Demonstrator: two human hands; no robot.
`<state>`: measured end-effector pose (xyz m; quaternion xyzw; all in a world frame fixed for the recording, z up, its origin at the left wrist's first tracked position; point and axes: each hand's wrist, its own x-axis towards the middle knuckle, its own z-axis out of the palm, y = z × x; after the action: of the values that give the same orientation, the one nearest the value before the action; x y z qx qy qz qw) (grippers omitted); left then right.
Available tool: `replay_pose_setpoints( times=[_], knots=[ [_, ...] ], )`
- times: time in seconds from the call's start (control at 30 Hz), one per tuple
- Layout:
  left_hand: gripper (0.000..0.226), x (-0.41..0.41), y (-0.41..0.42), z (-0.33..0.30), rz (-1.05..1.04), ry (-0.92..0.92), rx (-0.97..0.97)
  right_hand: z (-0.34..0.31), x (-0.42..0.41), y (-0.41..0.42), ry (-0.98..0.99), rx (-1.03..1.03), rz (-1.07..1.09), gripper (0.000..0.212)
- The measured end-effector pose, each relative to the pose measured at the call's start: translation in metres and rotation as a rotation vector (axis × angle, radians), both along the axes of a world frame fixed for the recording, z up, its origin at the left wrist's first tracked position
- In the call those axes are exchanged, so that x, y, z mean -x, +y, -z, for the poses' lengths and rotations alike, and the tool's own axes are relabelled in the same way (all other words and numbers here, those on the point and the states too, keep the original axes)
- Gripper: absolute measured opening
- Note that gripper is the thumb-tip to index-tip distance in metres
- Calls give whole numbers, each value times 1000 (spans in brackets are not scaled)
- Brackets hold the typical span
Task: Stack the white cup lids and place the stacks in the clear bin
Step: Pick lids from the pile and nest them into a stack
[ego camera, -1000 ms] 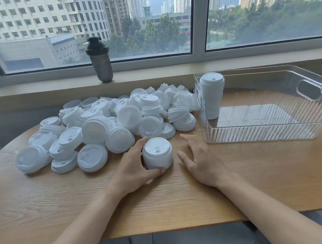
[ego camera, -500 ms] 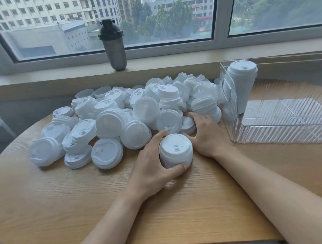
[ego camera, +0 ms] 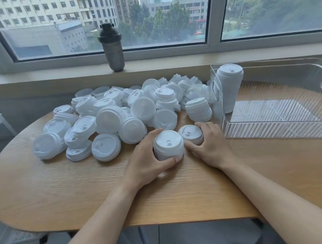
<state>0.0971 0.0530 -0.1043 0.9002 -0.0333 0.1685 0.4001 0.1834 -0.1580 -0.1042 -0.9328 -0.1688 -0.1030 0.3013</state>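
The stacking step is in hand: the left hand (ego camera: 148, 160) curls its fingers round a short stack of white cup lids (ego camera: 169, 147) standing on the desk (ego camera: 64, 190), while the right hand (ego camera: 209, 146) closes its fingers on a single lid (ego camera: 190, 136) just beside it. The next move likely calls for lifting that lid squarely onto the stack; the clear bin (ego camera: 275, 130), at right, already holds one tall stack (ego camera: 229, 87).

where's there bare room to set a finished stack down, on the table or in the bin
Most of the clear bin floor is bare, right of the tall stack in its far left corner. On the table, the near strip in front of both hands is free, as is the patch between the right hand and the bin's front wall. The lid pile crowds the far left and centre.
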Motion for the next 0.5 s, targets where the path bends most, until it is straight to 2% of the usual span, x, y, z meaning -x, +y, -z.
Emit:
replay_pose_setpoints(
  times=[0.2,0.33,0.5],
  knots=[
    [84,7,-4,-6,-9,4,-14,-4,35,-25,7,-20,-65,68],
    [89,18,-9,-6,-14,31,-21,-4,56,-43,34,-20,-98,64],
    [97,32,-14,-5,-32,52,-45,-1,68,-53,35,-15,-100,74]
  ],
)
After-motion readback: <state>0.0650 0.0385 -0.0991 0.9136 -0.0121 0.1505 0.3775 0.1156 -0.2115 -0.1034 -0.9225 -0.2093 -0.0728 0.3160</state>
